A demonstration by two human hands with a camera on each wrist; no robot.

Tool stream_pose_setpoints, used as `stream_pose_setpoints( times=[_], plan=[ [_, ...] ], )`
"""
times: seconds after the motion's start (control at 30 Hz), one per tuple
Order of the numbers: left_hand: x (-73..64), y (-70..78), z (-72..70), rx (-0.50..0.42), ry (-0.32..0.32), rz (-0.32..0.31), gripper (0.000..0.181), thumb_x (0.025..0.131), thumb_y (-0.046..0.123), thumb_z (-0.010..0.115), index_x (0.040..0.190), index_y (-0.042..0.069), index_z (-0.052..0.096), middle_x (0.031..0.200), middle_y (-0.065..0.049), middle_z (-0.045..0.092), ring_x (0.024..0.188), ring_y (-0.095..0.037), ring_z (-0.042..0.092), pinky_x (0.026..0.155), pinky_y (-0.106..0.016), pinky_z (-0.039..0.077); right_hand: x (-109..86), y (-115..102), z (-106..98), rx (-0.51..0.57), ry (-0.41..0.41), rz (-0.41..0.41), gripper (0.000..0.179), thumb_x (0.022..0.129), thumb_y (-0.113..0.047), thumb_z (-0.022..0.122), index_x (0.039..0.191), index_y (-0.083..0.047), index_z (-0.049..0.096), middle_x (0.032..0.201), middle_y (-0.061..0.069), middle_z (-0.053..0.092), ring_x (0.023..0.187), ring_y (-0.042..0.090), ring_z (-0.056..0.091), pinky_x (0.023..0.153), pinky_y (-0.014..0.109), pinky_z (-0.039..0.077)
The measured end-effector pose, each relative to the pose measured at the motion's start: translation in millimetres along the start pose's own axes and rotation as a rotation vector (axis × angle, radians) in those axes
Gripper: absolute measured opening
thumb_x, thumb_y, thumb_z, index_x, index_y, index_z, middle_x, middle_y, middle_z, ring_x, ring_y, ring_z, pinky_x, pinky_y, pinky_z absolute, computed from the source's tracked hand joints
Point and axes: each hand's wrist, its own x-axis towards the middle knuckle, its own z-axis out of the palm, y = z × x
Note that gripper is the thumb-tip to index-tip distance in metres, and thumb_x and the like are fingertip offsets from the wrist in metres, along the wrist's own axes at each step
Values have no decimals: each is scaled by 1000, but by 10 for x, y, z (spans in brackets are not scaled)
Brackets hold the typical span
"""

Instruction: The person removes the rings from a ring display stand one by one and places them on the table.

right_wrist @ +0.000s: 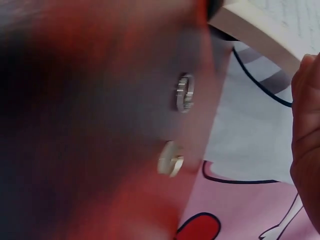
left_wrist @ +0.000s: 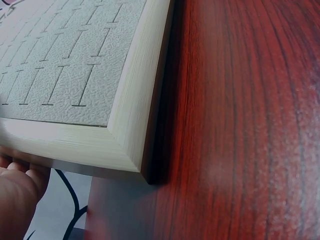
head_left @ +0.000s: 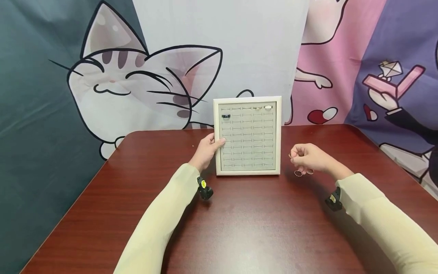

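A ring display board (head_left: 248,140) with a pale wooden frame and grey slotted padding stands upright on the table. My left hand (head_left: 206,152) grips its left edge, thumb over the front; in the left wrist view the curled fingers (left_wrist: 37,175) reach behind the frame. Near the board's top sit a dark blue ring (head_left: 226,116), a gold-toned ring (head_left: 257,109) and a pale ring (head_left: 268,107). My right hand (head_left: 309,156) is right of the board, its thumb and fingertips pinching a small ring (head_left: 290,155). Beneath it lie a silver ring (right_wrist: 185,93) and a gold-toned ring (right_wrist: 171,159).
The dark red wooden table (head_left: 239,224) extends around the board, its far edge just behind it. A cloth backdrop (head_left: 219,23) with a cartoon cat and other drawings hangs beyond. Each wrist wears a small black camera (head_left: 205,189).
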Motion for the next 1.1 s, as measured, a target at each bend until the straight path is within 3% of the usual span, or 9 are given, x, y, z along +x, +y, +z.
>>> stream_pose_setpoints(
  times=[0.23, 0.77, 1.1],
  plan=[
    [29, -13, -1, -17, -7, -8, 38, 90, 22, 56, 125, 10, 48, 117, -13, 61, 92, -16, 65, 84, -33, 52, -75, 129, 69, 17, -48, -5, 9, 80, 0, 53, 78, 2, 45, 57, 7, 51, 43, 10, 49, 41, 29, 49],
    [4, -39, 10, 20, 18, 2, 37, 89, 27, 57, 123, 14, 51, 113, -8, 64, 93, -18, 65, 82, -33, 52, -297, 343, 32, -77, -246, 61, 9, 78, -1, 56, 73, 1, 48, 57, -1, 46, 43, 8, 46, 39, 23, 45],
    [16, -24, 6, 14, 13, 0, 36, 89, 26, 57, 122, 13, 51, 114, -10, 63, 93, -18, 65, 83, -33, 52, -297, 380, -12, -65, -274, 116, 10, 76, -2, 59, 75, 4, 51, 57, -1, 47, 46, 10, 49, 43, 24, 46]
  ],
)
